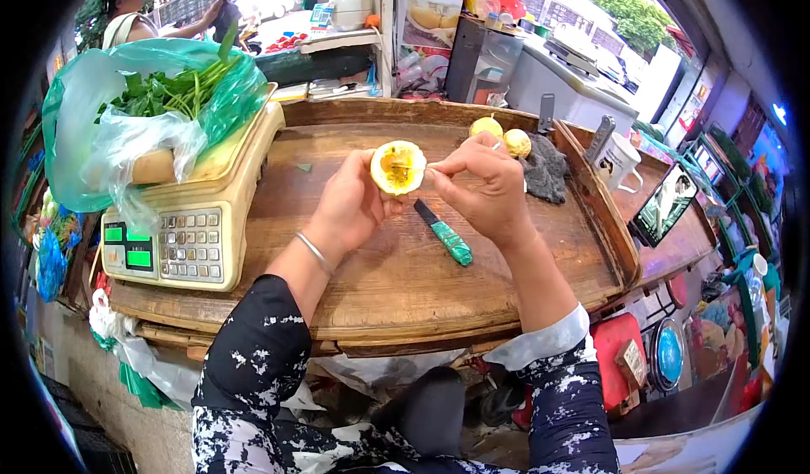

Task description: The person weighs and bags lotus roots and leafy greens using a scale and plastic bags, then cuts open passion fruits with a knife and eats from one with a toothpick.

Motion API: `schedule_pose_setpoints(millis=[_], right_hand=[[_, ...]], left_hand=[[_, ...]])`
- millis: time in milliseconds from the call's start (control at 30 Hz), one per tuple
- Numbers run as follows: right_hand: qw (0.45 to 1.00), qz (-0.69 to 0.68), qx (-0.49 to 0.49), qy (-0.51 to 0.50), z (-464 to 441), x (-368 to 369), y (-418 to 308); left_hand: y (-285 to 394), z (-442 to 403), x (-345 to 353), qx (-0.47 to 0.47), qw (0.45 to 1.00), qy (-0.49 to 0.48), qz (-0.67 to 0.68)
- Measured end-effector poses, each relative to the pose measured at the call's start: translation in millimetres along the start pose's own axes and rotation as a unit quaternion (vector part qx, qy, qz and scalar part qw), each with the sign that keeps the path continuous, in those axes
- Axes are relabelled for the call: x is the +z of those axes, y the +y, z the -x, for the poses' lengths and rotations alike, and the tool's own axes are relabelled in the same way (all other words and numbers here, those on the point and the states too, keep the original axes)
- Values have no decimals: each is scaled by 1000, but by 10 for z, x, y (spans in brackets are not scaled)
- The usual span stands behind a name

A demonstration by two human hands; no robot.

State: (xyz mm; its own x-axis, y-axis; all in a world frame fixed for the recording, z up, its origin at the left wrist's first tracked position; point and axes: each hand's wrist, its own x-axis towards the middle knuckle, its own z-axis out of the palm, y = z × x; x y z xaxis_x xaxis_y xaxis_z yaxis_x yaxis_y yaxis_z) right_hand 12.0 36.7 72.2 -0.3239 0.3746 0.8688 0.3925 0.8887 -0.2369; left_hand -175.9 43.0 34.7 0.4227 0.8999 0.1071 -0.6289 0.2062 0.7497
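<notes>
1. Of the two hands, the left hand (342, 207) grips a cut-open round fruit with a pale rim and yellow pulp (396, 170), fingers curled around its side and underside, the cut face turned up toward the wearer.
2. The right hand (488, 180), at the fruit's 3 o'clock, pinches a thin pale strip (421, 168) between thumb and forefinger at the fruit's rim; what the strip is, I cannot tell.
3. The fruit is held above a brown wooden tabletop with a raised edge (371, 293).
4. At 5 o'clock from the fruit, a dark-bladed knife with a green wrapped handle (450, 242) lies on the wood.
5. Between 2 and 3 o'clock, past the right hand, sit two round yellow fruits (517, 143), beside a crumpled dark grey cloth (548, 175).
6. Farther out at 3 o'clock stands a white mug (620, 160); just beyond 3, a black upright phone (666, 204).
7. Toward 8 o'clock is a cream electronic scale with a keypad (190, 246), bearing a translucent green plastic bag (80, 111) of leafy greens (181, 94).
8. At 10 o'clock, in the background, another person (131, 18) has one arm extended.
</notes>
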Motion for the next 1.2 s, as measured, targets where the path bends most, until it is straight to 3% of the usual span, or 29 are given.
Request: schedule_pose_setpoints(millis=[167, 300, 400, 633, 733, 800, 933, 1200], right_hand=[[999, 27, -31, 33, 51, 142, -80], [997, 70, -39, -21, 51, 123, -115], [992, 126, -19, 0, 37, 62, -55], [998, 49, -41, 26, 43, 134, -85], [995, 102, -23, -2, 41, 68, -62], [996, 62, 51, 28, 24, 19, -46], [998, -3, 43, 44, 26, 72, 9], [996, 20, 79, -45, 3, -79, 11]], left_hand=[[-39, -23, 63, 19, 999, 36, -10], [-31, -14, 62, 50, 996, 76, -1], [-46, -59, -87, 56, 998, -6, 10], [-54, -37, 34, 60, 996, 62, 3], [-53, -38, -2, 62, 997, 52, -2], [-60, -34, -7, 58, 998, 34, -9], [-47, 1, 84, 43, 997, 54, -16], [-39, 1, 18, 27, 999, 16, -36]])
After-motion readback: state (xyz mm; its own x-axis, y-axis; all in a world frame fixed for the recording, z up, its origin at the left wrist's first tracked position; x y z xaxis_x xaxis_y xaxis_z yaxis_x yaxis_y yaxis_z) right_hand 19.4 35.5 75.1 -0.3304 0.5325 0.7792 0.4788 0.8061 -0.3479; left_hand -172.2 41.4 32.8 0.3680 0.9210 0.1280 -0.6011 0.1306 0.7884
